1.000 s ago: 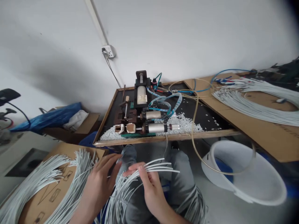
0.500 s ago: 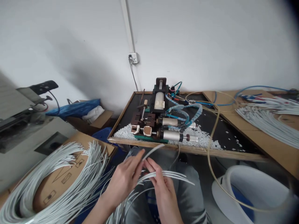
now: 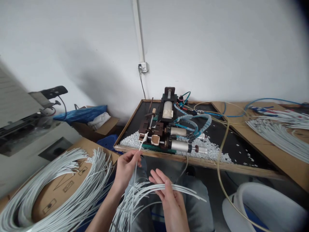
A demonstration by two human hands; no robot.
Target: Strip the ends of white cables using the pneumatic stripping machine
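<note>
My left hand point(image 3: 126, 169) pinches a single white cable point(image 3: 141, 147) between thumb and fingers. Its tip points up toward the brown clamp jaws at the front of a pneumatic machine point(image 3: 168, 109); I cannot tell whether it touches them. Lower and to the right, my right hand point(image 3: 172, 201) holds several white cables point(image 3: 189, 190), pressed under the thumb across the palm, with the other fingers extended. Their free ends stick out to the right. The rest of this bunch hangs down over my lap.
The machine stands on a wood-edged black table point(image 3: 243, 138) strewn with white cable scraps point(image 3: 131, 140). A coiled bundle of white cables point(image 3: 26, 201) lies on cardboard at left. More cables point(image 3: 277, 135) lie at right, above a white bucket point(image 3: 256, 193). A yellowish hose point(image 3: 219, 164) hangs between.
My left hand has moved away from my right hand, up and left, bringing one cable's end toward the machine's jaws. The right hand keeps its bunch. The view has tilted slightly.
</note>
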